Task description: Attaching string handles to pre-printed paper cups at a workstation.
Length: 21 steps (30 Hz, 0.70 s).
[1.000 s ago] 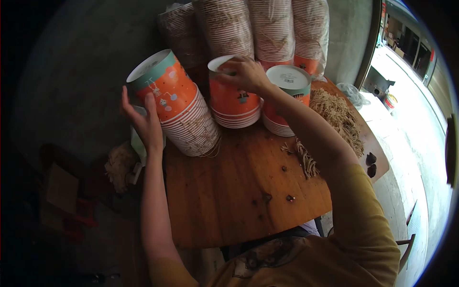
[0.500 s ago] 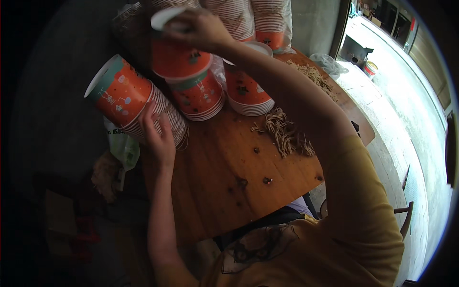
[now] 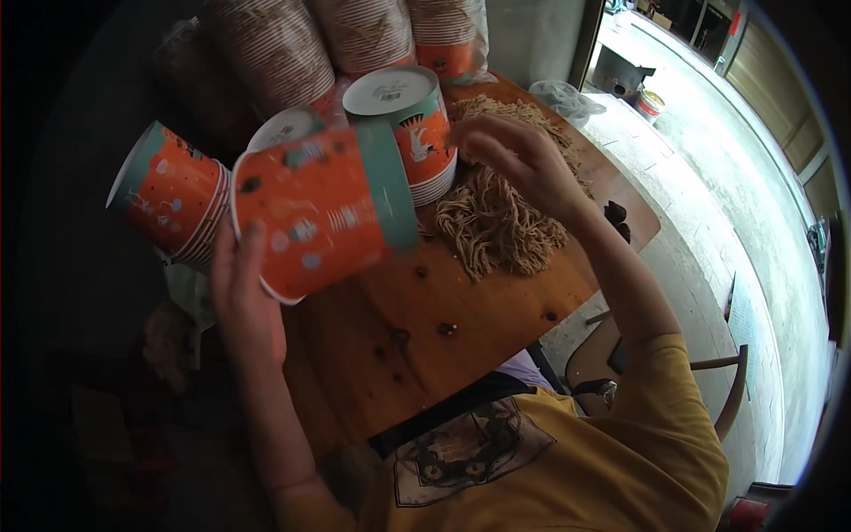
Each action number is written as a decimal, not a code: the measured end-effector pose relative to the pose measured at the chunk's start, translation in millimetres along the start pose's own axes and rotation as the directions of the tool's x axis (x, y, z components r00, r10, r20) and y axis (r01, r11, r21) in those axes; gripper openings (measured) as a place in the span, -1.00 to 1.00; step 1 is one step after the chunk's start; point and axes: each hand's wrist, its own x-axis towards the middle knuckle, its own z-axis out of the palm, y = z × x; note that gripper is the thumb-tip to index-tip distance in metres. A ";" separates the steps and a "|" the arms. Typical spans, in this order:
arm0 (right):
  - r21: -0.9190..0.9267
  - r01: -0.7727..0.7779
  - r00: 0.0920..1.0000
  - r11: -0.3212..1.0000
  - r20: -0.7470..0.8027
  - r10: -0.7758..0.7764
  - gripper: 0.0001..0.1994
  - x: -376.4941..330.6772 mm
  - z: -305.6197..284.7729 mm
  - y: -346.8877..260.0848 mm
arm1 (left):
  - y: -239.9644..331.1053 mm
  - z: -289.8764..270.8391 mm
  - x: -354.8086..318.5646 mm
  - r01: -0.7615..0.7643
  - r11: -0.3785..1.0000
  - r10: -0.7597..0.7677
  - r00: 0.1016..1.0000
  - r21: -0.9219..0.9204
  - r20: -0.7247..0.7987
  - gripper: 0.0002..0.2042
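A large orange paper tub (image 3: 310, 213) with a teal band is tipped on its side over the table, slightly blurred. My left hand (image 3: 244, 301) grips it at the white rim on its left end. My right hand (image 3: 523, 164) is apart from the tub, above a heap of tan strings (image 3: 496, 222); its fingers are loosely bent and apart, with nothing visible in them. Just beyond the held tub, an upside-down stack of the same tubs (image 3: 421, 133) stands beside another inverted tub (image 3: 284, 127), mostly hidden. A leaning stack of tubs (image 3: 168, 195) is left of my left hand.
Tall plastic-wrapped stacks of tubs (image 3: 363, 35) line the back of the wooden table (image 3: 390, 337). A clear plastic bag (image 3: 567, 102) lies at the far right edge. To the right is a wooden chair (image 3: 731, 399) on the paved floor.
My right hand has come back from the far stacks and moved right, over the strings. A tub is now in my left hand, which earlier rested against the leaning stack. The view has shifted.
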 end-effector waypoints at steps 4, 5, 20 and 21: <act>-0.430 0.093 0.991 0.898 0.126 -0.042 -0.86 -40.8 -7.6 50.5 | -22.2 3.4 -21.7 -0.247 0.756 0.061 0.949 0.607 0.310 -0.75; -0.467 0.143 0.983 0.872 0.171 -0.069 -0.86 -44.1 -4.0 53.3 | -18.9 10.4 -28.6 -0.243 0.649 0.010 0.950 0.721 0.311 -0.76; -0.624 0.195 0.981 0.757 0.117 -0.156 -0.86 -60.0 38.0 65.7 | -62.0 19.7 -37.8 -0.601 0.386 0.100 0.781 0.700 0.616 -0.72; -0.569 0.175 0.984 0.804 0.074 -0.163 -0.87 -60.5 38.7 62.1 | -63.4 19.3 -37.6 -0.620 0.373 0.102 0.766 0.690 0.634 -0.71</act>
